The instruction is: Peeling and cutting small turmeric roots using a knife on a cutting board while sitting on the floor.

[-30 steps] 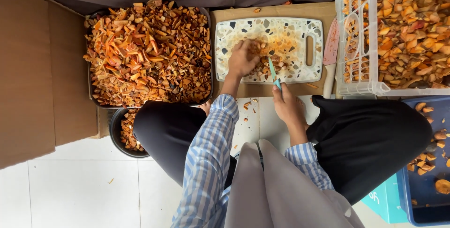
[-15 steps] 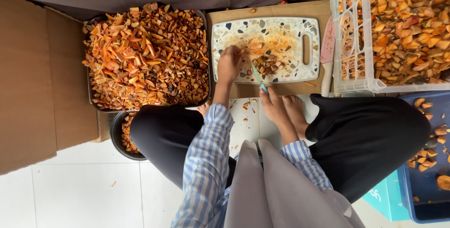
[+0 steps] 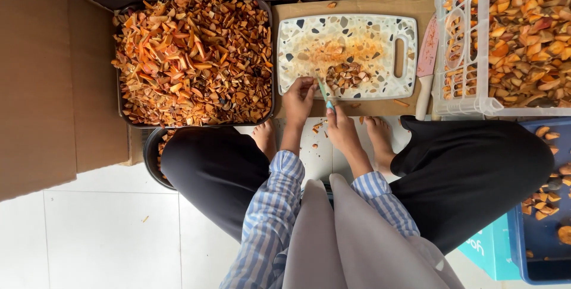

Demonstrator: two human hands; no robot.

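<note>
Head view: right hand [image 3: 342,128] grips a teal-handled knife [image 3: 323,91]; left hand [image 3: 299,100], fingers loosely spread, rests at the cutting board [image 3: 380,30] edge beside chopped pieces [image 3: 346,77]. Black tray [image 3: 121,110] heaped full; crate [image 3: 461,106] holds many uncut.

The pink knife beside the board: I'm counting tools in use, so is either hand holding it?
No: the pink knife lies untouched beside the cutting board; the right hand holds a green-handled knife.

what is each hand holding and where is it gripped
Right hand holds a teal-handled knife by its handle. Left hand rests fingertips on the cutting board, holding nothing.
</note>
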